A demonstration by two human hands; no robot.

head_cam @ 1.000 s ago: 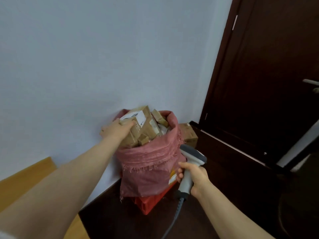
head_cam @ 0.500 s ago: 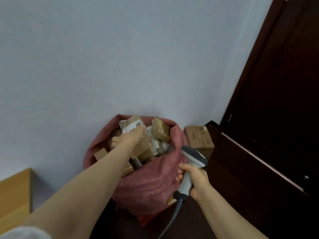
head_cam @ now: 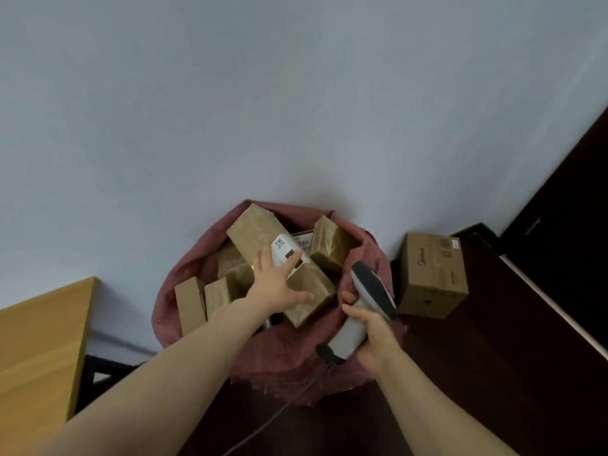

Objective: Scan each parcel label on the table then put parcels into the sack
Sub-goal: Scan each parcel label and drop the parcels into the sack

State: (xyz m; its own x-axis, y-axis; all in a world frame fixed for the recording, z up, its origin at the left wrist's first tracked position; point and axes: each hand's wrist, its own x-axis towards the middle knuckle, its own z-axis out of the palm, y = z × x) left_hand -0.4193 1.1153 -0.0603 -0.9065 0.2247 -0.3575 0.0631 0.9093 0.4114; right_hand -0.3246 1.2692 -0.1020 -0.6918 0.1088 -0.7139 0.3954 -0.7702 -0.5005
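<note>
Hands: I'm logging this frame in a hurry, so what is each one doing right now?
Left hand: open, fingers spread flat on the long parcel in the sack.
Right hand: holding the scanner by its handle.

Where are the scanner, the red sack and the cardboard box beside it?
scanner (head_cam: 373,289), head view, on its head.
red sack (head_cam: 289,366), head view, on its near wall.
cardboard box (head_cam: 431,274), head view, on its front face.
</note>
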